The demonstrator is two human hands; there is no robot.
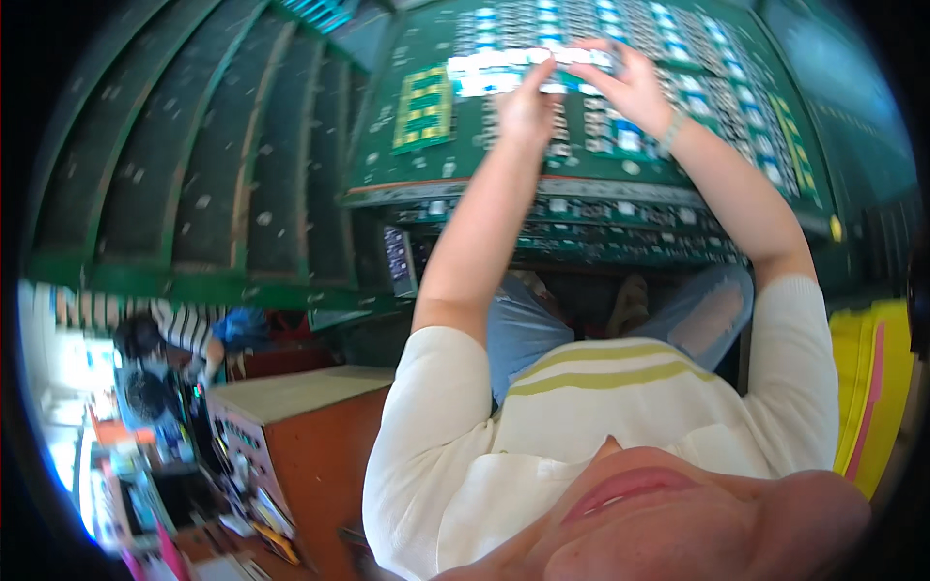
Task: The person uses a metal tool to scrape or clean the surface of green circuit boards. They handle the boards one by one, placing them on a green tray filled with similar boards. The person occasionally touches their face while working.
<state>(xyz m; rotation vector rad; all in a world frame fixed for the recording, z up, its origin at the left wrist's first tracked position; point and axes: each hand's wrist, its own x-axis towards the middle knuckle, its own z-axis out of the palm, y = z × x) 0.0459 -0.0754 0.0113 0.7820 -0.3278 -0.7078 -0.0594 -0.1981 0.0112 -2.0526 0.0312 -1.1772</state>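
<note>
Over the green work surface [470,160], both hands hold a long circuit board strip [484,76], glaring white and smeared by motion. My left hand [526,108] pinches its lower edge near the middle, thumb on top. Closed round its right part is my right hand [635,89], with a band on the wrist. Rows of small circuit boards [693,97] with white, blue and metallic parts lie under and beyond the hands. Left of my left hand lies a green and yellow board panel [423,108].
Green slatted racking [184,165] fills the left. Below the surface's front edge, more boards [620,232] sit on a lower level. An orange-sided cabinet [320,465] stands lower left, near other people [174,334] at a cluttered bench. A yellow item [867,397] is at my right.
</note>
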